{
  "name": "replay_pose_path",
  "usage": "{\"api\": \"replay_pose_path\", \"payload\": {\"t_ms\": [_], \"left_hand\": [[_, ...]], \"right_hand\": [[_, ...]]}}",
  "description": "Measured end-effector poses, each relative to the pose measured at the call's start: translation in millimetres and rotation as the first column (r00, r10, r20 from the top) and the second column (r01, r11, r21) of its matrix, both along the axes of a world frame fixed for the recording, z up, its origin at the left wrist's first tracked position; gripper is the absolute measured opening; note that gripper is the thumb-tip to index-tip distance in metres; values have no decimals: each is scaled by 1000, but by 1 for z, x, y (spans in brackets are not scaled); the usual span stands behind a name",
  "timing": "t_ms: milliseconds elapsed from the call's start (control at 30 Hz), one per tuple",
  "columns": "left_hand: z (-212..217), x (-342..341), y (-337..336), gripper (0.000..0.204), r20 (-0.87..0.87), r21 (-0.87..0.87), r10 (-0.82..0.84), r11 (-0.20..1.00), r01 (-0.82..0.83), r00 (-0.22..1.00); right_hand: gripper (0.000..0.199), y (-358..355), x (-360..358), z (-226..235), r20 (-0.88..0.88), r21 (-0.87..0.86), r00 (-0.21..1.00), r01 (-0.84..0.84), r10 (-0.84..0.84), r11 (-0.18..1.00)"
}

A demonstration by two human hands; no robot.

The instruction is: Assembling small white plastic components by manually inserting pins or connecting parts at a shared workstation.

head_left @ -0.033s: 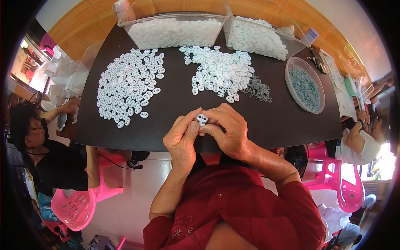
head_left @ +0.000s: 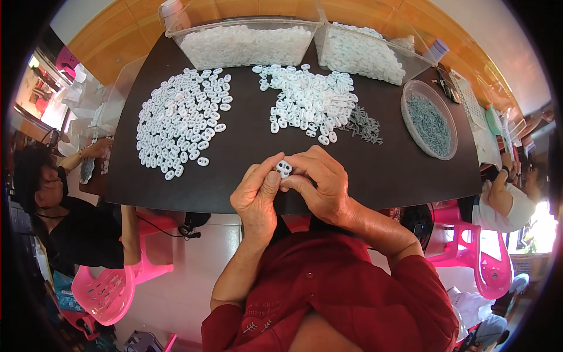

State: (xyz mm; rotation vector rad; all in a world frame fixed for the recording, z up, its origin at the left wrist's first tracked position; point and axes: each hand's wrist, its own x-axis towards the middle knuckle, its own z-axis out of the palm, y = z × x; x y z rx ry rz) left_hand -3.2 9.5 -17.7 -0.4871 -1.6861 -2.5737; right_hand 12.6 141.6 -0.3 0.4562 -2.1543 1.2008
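Note:
Close to the table's front edge, my left hand (head_left: 256,190) and my right hand (head_left: 321,183) meet around a small white plastic piece with dark holes (head_left: 284,169). Thumbs and fingertips of both hands pinch it from either side, which hides its edges. Ahead of my hands lies a heap of white oval two-holed plastic pieces (head_left: 311,100). Beside that heap, on its right, is a small pile of thin grey-blue pins (head_left: 365,125). A wide spread of similar white oval pieces (head_left: 182,120) covers the table's left part.
Two clear bins, the left bin (head_left: 246,24) and the right bin (head_left: 404,50), hold white pieces at the back. A round clear tub (head_left: 453,154) of grey-blue pins stands on the right of the dark table (head_left: 387,176). People sit at both sides, near pink chairs (head_left: 108,296).

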Motion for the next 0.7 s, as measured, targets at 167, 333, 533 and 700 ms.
{"api": "replay_pose_path", "payload": {"t_ms": [167, 333, 533, 700], "left_hand": [[-2, 5, 5, 22, -32, 21, 141, 990, -140, 989], [-6, 7, 5, 21, 52, 87, 125, 988, -130, 991], [-3, 8, 3, 23, 78, 133, 127, 982, -136, 989], [7, 11, 0, 23, 110, 166, 69, 982, -87, 992]], "right_hand": [[33, -1, -3, 1, -93, 97, 996, 19, -10, 995], [33, -3, -5, -1, -141, 109, 990, 4, 12, 994], [33, -10, -1, 2, -34, 7, 999, -14, 14, 1000], [33, -11, 2, 4, 3, -63, 1000, -25, 25, 998]]}}
